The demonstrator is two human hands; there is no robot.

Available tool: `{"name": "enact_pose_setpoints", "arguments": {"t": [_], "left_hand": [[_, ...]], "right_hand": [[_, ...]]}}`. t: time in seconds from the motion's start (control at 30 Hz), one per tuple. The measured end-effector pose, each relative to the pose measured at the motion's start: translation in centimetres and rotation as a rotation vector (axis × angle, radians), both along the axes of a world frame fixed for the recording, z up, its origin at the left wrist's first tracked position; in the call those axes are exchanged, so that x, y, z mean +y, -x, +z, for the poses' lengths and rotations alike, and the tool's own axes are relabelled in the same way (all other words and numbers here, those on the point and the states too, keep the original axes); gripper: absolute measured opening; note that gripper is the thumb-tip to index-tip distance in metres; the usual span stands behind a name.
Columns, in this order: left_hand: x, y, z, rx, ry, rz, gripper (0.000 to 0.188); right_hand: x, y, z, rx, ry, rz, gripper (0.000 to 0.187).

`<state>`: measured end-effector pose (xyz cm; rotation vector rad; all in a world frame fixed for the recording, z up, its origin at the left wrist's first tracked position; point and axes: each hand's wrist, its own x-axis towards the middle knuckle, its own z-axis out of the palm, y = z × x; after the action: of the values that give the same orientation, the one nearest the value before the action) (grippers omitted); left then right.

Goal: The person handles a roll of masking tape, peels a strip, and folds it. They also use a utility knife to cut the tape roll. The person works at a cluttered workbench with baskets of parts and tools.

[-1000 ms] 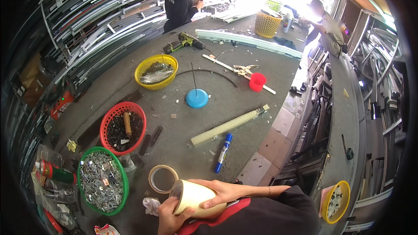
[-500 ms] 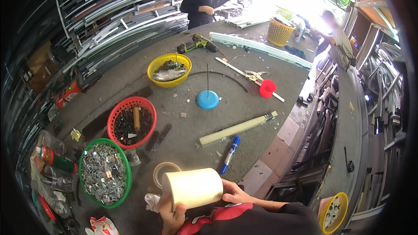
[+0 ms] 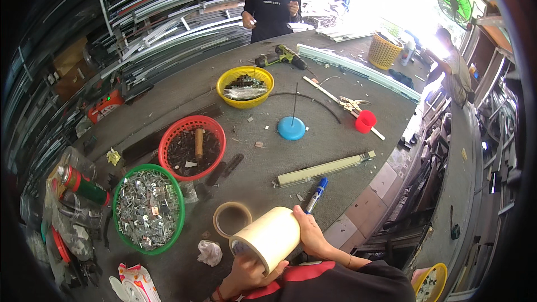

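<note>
Close to my body, above the table's near edge, I hold a wide cream-coloured roll (image 3: 272, 235) in both hands. It is tilted, and its hollow core shows at the lower left end. My left hand (image 3: 249, 273) grips that end, fingers reaching into the core and thumb along the outside. Against the far right end, my right hand (image 3: 311, 235) is closed on the rim. Just beyond the roll lies a ring of brown tape (image 3: 217, 221) flat on the table, with a crumpled white tissue (image 3: 210, 253) beside it. A blue marker (image 3: 317, 194) rests past my right hand.
Left of the roll stand a green basket of metal pieces (image 3: 181, 218), a red basket (image 3: 222, 154) and a yellow basket (image 3: 268, 94). A blue disc with an upright rod (image 3: 291, 128), a cream bar (image 3: 324, 169) and a cordless drill (image 3: 284, 56) lie farther off. Two people stand beyond.
The roll has tipped, its right end rising and its hollow left end coming into view. My right hand has moved up along it. The person in black now faces the table.
</note>
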<state>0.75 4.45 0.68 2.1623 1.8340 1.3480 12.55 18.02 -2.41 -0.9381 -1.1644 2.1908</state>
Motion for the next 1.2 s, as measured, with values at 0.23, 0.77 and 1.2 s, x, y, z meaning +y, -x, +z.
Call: {"name": "enact_pose_setpoints", "arguments": {"t": [0.23, 0.77, 1.2], "left_hand": [[-0.8, -0.3, -0.1, 0.036, -0.032, -0.018, 0.029], [-0.7, 0.5, -2.9, -1.277, -0.054, 0.356, 0.040], [-1.1, 0.0, -2.6, -1.276, 0.004, 0.209, 0.036]], "right_hand": [[0.5, 0.9, -1.2, 0.122, 0.022, 0.111, 0.050], [-2.0, 2.0, 3.0, -0.042, -1.036, 0.066, 0.021], [0.6, 2.2, 3.6, 0.010, -0.868, 0.207, 0.041]]}}
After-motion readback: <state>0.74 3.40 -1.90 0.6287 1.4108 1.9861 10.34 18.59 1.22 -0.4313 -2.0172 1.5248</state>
